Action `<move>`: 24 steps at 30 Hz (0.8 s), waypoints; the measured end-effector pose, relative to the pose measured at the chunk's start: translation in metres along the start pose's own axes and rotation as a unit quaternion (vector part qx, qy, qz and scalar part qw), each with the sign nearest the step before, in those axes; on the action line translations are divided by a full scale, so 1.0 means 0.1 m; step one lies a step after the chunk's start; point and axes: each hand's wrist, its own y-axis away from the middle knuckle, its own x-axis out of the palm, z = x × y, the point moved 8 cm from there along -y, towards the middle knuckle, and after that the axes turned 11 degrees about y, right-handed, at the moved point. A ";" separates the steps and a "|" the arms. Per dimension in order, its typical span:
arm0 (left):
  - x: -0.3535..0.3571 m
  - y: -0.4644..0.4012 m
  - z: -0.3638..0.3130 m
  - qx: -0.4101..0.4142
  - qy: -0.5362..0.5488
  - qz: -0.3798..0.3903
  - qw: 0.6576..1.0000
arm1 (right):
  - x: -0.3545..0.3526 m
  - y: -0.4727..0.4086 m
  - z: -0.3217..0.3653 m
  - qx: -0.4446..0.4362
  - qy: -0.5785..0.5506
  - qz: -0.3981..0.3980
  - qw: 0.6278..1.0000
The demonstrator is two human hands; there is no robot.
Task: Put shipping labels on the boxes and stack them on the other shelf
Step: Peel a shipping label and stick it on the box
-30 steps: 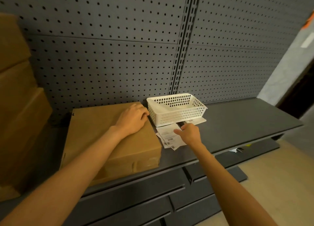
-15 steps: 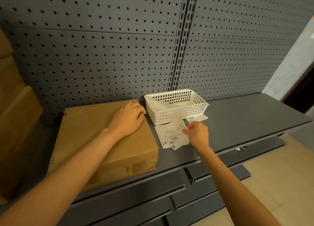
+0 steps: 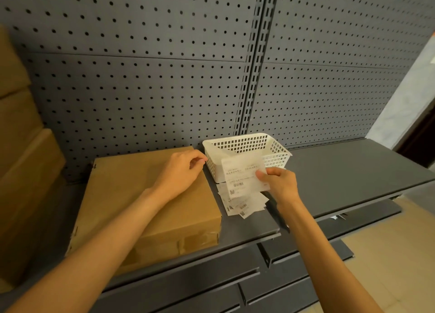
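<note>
The right hand (image 3: 277,184) pinches a white printed shipping label (image 3: 243,177) above the loose pile; the left hand (image 3: 182,171) rests, fingers loosely curled, on the flat brown cardboard box (image 3: 131,195) on the grey shelf (image 3: 341,169). Peel the backing cleanly, then lay it flat on the box top.

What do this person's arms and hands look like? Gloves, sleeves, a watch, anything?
Nothing is worn that the head view shows. The left hand and right hand are bare, with no gloves, rings or watch visible. Both forearms are uncovered right down to the bottom edge of the picture, so no sleeve is in view.
</note>
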 end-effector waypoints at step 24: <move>0.01 0.05 -0.01 -0.173 0.295 0.060 0.938 | 0.32 0.23 0.77 -0.078 -0.115 0.048 0.989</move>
